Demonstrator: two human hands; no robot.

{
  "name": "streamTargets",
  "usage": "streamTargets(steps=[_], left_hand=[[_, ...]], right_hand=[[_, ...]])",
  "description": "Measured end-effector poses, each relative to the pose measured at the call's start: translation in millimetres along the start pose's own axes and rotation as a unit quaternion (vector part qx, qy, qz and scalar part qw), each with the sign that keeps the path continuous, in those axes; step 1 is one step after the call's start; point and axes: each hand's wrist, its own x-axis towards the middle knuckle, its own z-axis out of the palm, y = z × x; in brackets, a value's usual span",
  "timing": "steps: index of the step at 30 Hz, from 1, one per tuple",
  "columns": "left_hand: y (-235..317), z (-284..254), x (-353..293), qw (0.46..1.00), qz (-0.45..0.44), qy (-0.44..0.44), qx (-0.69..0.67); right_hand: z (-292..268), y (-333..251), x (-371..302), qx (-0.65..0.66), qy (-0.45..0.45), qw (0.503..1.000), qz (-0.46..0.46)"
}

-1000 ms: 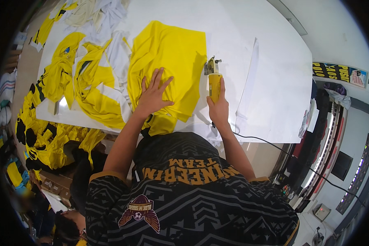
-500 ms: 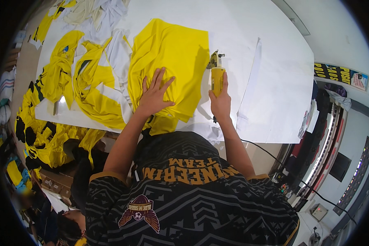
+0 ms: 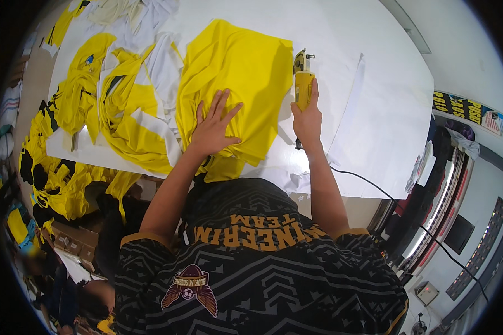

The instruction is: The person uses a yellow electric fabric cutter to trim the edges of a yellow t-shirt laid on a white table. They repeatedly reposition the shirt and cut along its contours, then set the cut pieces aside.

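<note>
A large piece of yellow fabric [image 3: 237, 61] lies on the white table [image 3: 391, 111], smooth at its right side and creased toward the left. My left hand [image 3: 213, 128] rests flat on its lower part, fingers spread. My right hand [image 3: 308, 124] is wrapped round the yellow body of a handheld electric fabric cutter [image 3: 303, 86]. The cutter's metal head sits at the fabric's right edge, near its upper corner. A black cord trails from it across the table. Whether the blade touches the cloth is too small to tell.
Crumpled yellow and white cloth [image 3: 134, 120] is heaped left on the table, with more yellow and black cloth [image 3: 67, 190] beyond the edge. A white strip [image 3: 349, 100] lies right of the cutter. The black cord [image 3: 369, 181] runs over the right edge. Another person [image 3: 95, 301] is at lower left.
My right hand and the cutter have moved away from me along the fabric's right edge. My left hand stays on the cloth.
</note>
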Motion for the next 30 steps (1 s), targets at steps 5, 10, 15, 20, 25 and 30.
streamTargets(steps=[5, 10, 15, 20, 25, 30], left_hand=[[1, -2, 1, 1.000, -0.007, -0.021, 0.003], [2, -1, 0, 1.000, -0.011, -0.025, 0.002], [5, -2, -1, 0.999, -0.015, -0.029, 0.014], [8, -5, 2, 0.998, -0.027, -0.040, 0.031], [8, -11, 3, 0.996, -0.063, -0.037, 0.046], [9, -23, 3, 0.990, -0.132, -0.021, 0.032]], right_hand=[[-6, -17, 26, -0.011, -0.016, 1.000, 0.016], [-8, -18, 50, -0.016, -0.017, 1.000, 0.010], [-10, -23, 76, -0.030, -0.017, 0.999, -0.013], [-23, -7, 132, 0.000, -0.009, 0.999, -0.052], [-66, -1, 204, 0.070, -0.073, 0.995, 0.022], [-96, 38, 259, 0.084, -0.093, 0.992, -0.015]])
